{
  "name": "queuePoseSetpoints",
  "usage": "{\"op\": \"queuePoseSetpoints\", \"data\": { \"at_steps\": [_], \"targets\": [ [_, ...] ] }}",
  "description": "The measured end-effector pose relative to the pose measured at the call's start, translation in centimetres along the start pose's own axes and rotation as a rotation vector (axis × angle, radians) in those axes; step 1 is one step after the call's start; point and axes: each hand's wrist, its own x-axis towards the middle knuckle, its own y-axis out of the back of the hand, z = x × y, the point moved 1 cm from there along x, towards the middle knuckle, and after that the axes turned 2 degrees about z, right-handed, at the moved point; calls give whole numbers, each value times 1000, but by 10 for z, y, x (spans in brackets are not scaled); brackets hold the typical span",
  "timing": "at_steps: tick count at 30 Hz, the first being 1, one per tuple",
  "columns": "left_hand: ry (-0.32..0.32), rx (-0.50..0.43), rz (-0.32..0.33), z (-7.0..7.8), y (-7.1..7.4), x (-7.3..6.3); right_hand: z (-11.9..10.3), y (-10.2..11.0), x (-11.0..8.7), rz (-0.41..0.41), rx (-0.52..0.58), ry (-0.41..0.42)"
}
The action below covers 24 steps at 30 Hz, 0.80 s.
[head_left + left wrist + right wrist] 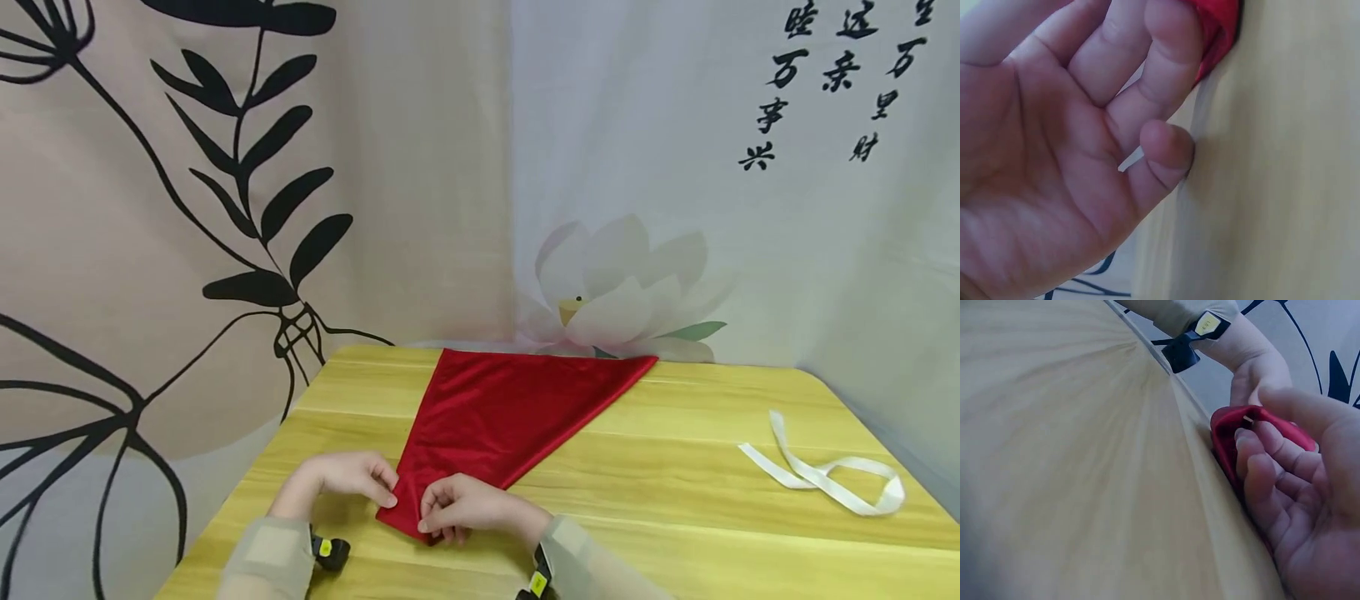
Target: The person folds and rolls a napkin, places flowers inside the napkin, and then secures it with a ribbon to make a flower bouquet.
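Observation:
A shiny red cloth [502, 408], folded to a triangle-like shape, lies on the wooden table with its narrow end towards me. At that end my left hand [356, 473] pinches the left corner between thumb and fingers. In the left wrist view, a bit of red cloth [1219, 37] shows beyond the curled fingers, and the thumb's grip is hidden. My right hand [474, 505] pinches the near edge just to the right. The right wrist view shows the cloth edge [1229, 422] lifted into an open fold, the thumb above and the fingertips [1260, 469] inside.
A white ribbon [855, 492] lies loosely looped on the right side of the wooden table [675, 492]. Behind the table hangs a printed curtain [427, 167] with plant and lotus designs. Small black cameras are strapped to both wrists.

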Motion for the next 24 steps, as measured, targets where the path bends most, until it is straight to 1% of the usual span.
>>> {"op": "queuePoseSetpoints", "data": {
  "at_steps": [2,4,6,10,14,17,18,20,22,24],
  "targets": [
    [7,22,2,1,1,3,0,0,1,4,-9,0],
    [14,36,6,3,1,7,0,1,1,27,-1,-6],
    [9,54,9,5,1,10,0,2,1,70,15,-16],
    [-20,82,9,10,-1,18,-1,3,1,180,114,-32],
    [-32,67,-13,13,-5,23,-1,1,4,265,210,-41],
    [-21,36,-18,13,-9,23,1,-2,7,304,236,-51],
    [-16,21,-18,14,-10,23,1,-2,7,312,223,-56],
    [0,-8,-15,13,-11,22,0,-2,7,323,162,-73],
    [17,-20,-5,13,-12,21,-2,0,5,327,56,-87],
    [47,-28,4,13,-13,19,-4,2,3,332,-70,-98]
  ]
}}
